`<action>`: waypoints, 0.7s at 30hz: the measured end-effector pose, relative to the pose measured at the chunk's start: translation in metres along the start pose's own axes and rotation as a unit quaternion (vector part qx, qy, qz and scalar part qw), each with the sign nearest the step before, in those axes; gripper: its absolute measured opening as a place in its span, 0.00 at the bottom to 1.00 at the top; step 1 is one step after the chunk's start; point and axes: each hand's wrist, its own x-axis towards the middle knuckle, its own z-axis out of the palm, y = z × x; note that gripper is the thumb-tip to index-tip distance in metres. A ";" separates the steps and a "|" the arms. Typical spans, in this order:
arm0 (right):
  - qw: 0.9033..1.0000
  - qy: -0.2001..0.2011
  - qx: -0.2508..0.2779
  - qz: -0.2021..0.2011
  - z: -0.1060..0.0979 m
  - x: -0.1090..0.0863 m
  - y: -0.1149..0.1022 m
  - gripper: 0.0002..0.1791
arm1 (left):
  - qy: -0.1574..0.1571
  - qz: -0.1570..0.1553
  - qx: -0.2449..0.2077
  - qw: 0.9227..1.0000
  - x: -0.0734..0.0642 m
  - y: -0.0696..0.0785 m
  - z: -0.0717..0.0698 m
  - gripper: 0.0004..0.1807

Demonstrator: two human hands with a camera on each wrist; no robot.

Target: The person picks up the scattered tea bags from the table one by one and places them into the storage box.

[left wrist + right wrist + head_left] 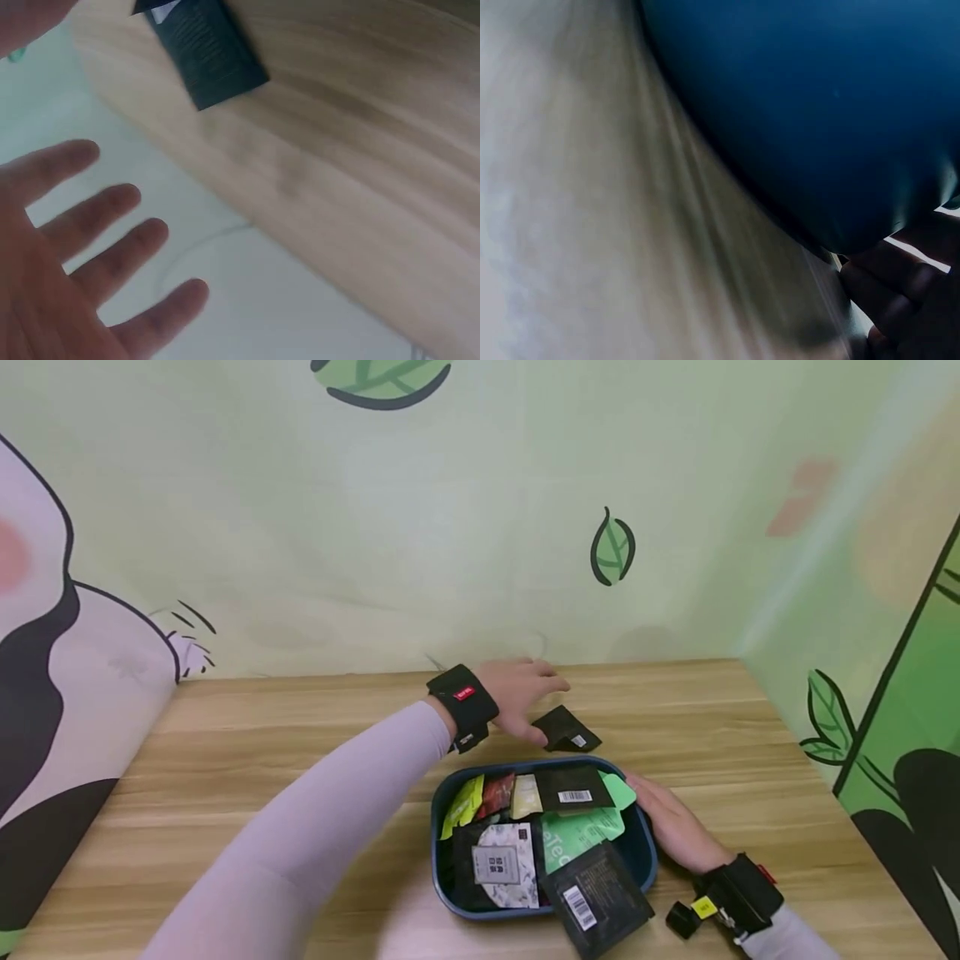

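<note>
A blue plastic bin full of flat packets stands on the wooden table. My right hand rests along its right side, the fingers laid against the outer wall; the right wrist view shows the fingers at the blue wall. Behind the bin, a small black packet lies on the table. Over it and to its left, my left hand spreads its fingers and holds nothing. In the left wrist view the dark packet lies apart from the spread fingers.
Inside the bin are a black-and-white packet, a green one, a yellow-green one and several others. One black packet sticks out over the front rim. A leaf-printed backdrop rises behind the table.
</note>
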 end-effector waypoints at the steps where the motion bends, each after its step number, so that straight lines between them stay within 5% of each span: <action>1: 1.000 -0.001 0.000 0.000 0.000 0.000 0.000 0.32 | -0.004 0.008 -0.001 1.000 0.006 -0.001 0.004 0.48; 6: 1.000 0.001 -0.006 0.005 0.001 0.000 -0.001 0.32 | -0.038 0.076 0.011 0.996 0.035 -0.002 0.034 0.41; 9: 1.000 0.001 -0.008 -0.001 0.002 0.000 -0.001 0.32 | -0.073 0.087 0.021 0.993 0.039 -0.002 0.046 0.40; 13: 1.000 -0.003 -0.007 -0.008 0.003 0.001 -0.002 0.32 | -0.074 0.073 0.044 0.994 0.028 -0.008 0.051 0.41; 21: 1.000 -0.002 -0.004 -0.007 0.001 0.000 -0.002 0.32 | 0.030 0.054 0.006 0.998 -0.021 -0.043 0.066 0.30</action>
